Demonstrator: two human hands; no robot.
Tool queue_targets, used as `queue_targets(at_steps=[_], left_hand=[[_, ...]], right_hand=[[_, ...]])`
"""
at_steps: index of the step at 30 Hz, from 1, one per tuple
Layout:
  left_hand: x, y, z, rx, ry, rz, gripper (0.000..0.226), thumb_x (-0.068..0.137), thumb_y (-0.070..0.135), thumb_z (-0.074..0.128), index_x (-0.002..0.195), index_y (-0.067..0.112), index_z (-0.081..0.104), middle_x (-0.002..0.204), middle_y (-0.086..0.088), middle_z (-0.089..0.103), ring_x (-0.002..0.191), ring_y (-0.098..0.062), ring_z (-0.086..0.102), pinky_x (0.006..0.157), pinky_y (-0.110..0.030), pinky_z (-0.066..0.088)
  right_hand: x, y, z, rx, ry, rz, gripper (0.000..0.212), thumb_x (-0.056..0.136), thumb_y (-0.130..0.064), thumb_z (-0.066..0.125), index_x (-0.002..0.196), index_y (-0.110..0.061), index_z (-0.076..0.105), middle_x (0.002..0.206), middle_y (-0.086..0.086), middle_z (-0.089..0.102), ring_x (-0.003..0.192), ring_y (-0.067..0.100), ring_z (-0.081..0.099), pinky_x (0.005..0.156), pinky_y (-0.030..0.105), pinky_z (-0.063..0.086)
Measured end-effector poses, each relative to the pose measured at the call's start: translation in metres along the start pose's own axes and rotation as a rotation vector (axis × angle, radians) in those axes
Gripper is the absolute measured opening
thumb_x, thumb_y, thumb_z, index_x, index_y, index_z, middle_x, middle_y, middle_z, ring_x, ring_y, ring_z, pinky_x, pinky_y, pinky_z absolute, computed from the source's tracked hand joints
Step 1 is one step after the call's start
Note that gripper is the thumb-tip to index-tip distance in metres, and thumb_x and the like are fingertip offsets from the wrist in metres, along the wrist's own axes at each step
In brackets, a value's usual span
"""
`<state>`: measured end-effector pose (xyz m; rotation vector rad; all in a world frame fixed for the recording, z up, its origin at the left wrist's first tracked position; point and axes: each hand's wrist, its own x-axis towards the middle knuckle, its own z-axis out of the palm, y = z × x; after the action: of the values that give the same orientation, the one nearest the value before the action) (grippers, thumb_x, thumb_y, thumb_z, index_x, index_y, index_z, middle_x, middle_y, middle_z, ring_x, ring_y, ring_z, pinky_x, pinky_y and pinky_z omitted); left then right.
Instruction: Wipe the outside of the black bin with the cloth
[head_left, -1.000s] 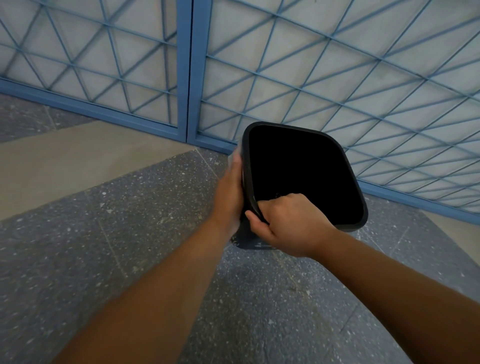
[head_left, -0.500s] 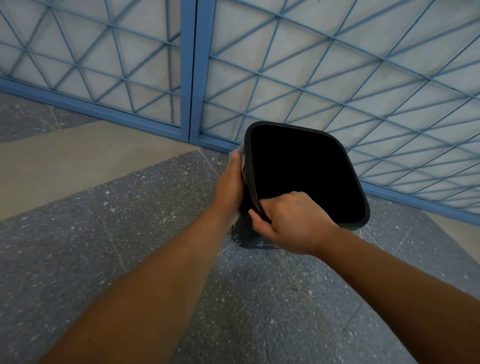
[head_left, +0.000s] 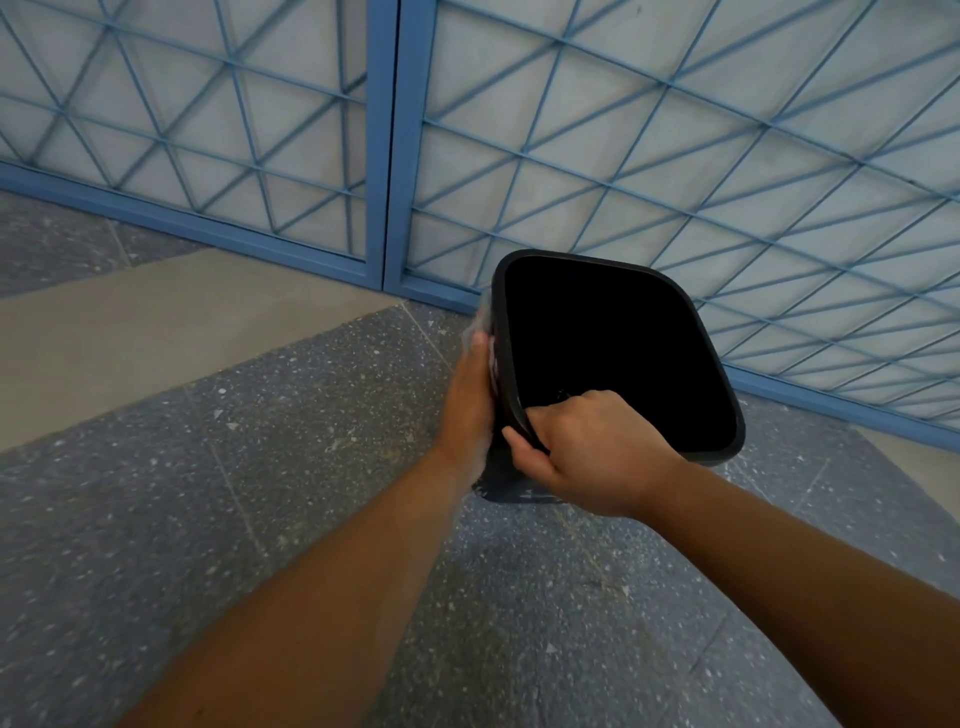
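We see two bare forearms reaching in from the bottom edge, with no sleeve, watch, band or glove showing on either. Our left hand (head_left: 470, 400) and our right hand (head_left: 592, 452) are bare too, with no rings that we can make out. The knuckles of the right one show plainly; the nails are too blurred to describe

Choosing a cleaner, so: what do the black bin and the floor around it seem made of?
Black bin: probably moulded plastic, matte, judging by its thin rolled rim and rounded corners. Floor: looks like terrazzo or speckled stone slabs, dull grey with pale chips and thin joints.
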<state>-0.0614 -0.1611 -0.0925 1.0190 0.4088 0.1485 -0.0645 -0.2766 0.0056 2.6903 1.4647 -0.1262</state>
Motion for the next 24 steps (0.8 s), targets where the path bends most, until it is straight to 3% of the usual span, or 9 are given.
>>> queue_targets(at_steps=[4, 8, 10, 12, 15, 17, 21, 22, 24], left_hand=[[0.009, 0.002, 0.000, -0.004, 0.033, -0.033, 0.054, 0.114, 0.051, 0.035, 0.135, 0.017, 0.072, 0.120, -0.003, 0.079, 0.118, -0.017, 0.074, 0.098, -0.033, 0.056], [-0.005, -0.008, -0.002, 0.046, 0.042, -0.007, 0.048, 0.114, 0.050, 0.038, 0.147, 0.027, 0.064, 0.136, 0.000, 0.073, 0.130, -0.015, 0.067, 0.111, -0.033, 0.052], [0.003, -0.002, -0.005, 0.032, 0.063, -0.067, 0.045, 0.112, 0.053, 0.041, 0.129, 0.027, 0.074, 0.120, -0.001, 0.079, 0.122, -0.020, 0.071, 0.105, -0.034, 0.054], [0.013, 0.004, -0.004, 0.045, 0.086, -0.058, 0.046, 0.112, 0.054, 0.042, 0.104, 0.029, 0.080, 0.095, 0.008, 0.082, 0.103, -0.014, 0.076, 0.088, -0.028, 0.059], [0.003, 0.001, 0.001, 0.061, 0.041, 0.000, 0.045, 0.113, 0.055, 0.038, 0.120, 0.036, 0.078, 0.119, 0.004, 0.080, 0.120, -0.015, 0.073, 0.104, -0.034, 0.056], [0.002, -0.011, -0.003, 0.022, 0.009, 0.020, 0.047, 0.113, 0.052, 0.038, 0.141, 0.027, 0.067, 0.136, -0.007, 0.073, 0.131, -0.022, 0.067, 0.112, -0.040, 0.051], [0.017, -0.004, -0.005, -0.014, 0.026, -0.043, 0.052, 0.115, 0.048, 0.036, 0.137, 0.015, 0.069, 0.100, 0.006, 0.081, 0.099, -0.008, 0.077, 0.082, -0.020, 0.059], [0.015, 0.001, -0.001, 0.004, 0.004, -0.008, 0.051, 0.116, 0.047, 0.034, 0.138, 0.017, 0.069, 0.106, 0.007, 0.081, 0.104, -0.006, 0.076, 0.085, -0.019, 0.059], [0.008, 0.002, 0.004, 0.035, -0.006, 0.032, 0.051, 0.114, 0.053, 0.034, 0.142, 0.025, 0.066, 0.133, 0.001, 0.075, 0.129, -0.013, 0.068, 0.108, -0.029, 0.054]], right_hand=[[0.001, 0.000, 0.000, 0.016, 0.007, 0.000, 0.048, 0.096, -0.045, 0.026, 0.064, -0.018, 0.048, 0.053, -0.003, 0.046, 0.046, 0.013, 0.042, 0.052, 0.030, 0.037], [0.000, 0.000, -0.001, 0.007, 0.003, -0.008, 0.047, 0.096, -0.045, 0.027, 0.064, -0.018, 0.048, 0.054, -0.003, 0.047, 0.046, 0.014, 0.043, 0.052, 0.031, 0.037], [0.001, 0.000, -0.001, 0.005, 0.005, -0.007, 0.047, 0.095, -0.046, 0.025, 0.064, -0.018, 0.048, 0.055, -0.004, 0.047, 0.046, 0.012, 0.042, 0.052, 0.029, 0.034], [0.001, 0.000, -0.001, 0.014, 0.000, -0.002, 0.046, 0.096, -0.045, 0.027, 0.064, -0.018, 0.048, 0.055, -0.004, 0.048, 0.047, 0.012, 0.043, 0.053, 0.029, 0.034], [0.001, 0.000, -0.001, 0.009, -0.004, 0.004, 0.046, 0.096, -0.045, 0.027, 0.064, -0.018, 0.047, 0.056, -0.003, 0.048, 0.048, 0.014, 0.044, 0.054, 0.031, 0.036], [0.001, 0.000, -0.001, -0.004, -0.004, 0.000, 0.046, 0.096, -0.046, 0.026, 0.065, -0.018, 0.048, 0.057, -0.003, 0.048, 0.049, 0.014, 0.043, 0.054, 0.031, 0.036], [0.001, 0.000, 0.000, 0.001, -0.001, 0.004, 0.045, 0.096, -0.044, 0.031, 0.062, -0.019, 0.045, 0.053, -0.006, 0.041, 0.045, 0.012, 0.036, 0.053, 0.030, 0.030], [0.001, 0.000, 0.000, 0.003, -0.001, 0.005, 0.045, 0.096, -0.044, 0.031, 0.062, -0.019, 0.045, 0.052, -0.006, 0.041, 0.045, 0.011, 0.036, 0.053, 0.029, 0.030], [0.001, 0.001, -0.001, 0.005, -0.005, 0.003, 0.045, 0.096, -0.045, 0.031, 0.063, -0.019, 0.046, 0.054, -0.005, 0.044, 0.046, 0.012, 0.039, 0.054, 0.030, 0.032]])
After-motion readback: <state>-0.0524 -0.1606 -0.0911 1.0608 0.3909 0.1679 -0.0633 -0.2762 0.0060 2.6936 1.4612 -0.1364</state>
